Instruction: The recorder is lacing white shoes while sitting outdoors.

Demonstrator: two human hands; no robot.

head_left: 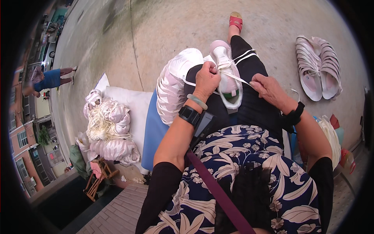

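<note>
A pale pink and white sneaker (226, 84) with a green patch inside rests on my lap between my thighs, its toe pointing away from me. White shoelace (242, 80) runs through its eyelets, and a loose length lies across my right leg. My left hand (206, 82) is pinched on the lace at the left of the eyelets. On the other side, my right hand (268, 90) grips a lace strand stretched from the shoe, thumb and fingers closed. Beside my left leg stands a nested stack of pink-white shoe uppers (170, 97).
Two joined rows of nested shoe uppers (311, 70) lie on the concrete at right. Bundled uppers and cream laces (107, 123) sit on a white sheet (132, 105) at left, near a small wooden stool (102, 177). Another person (54, 77) is at far left.
</note>
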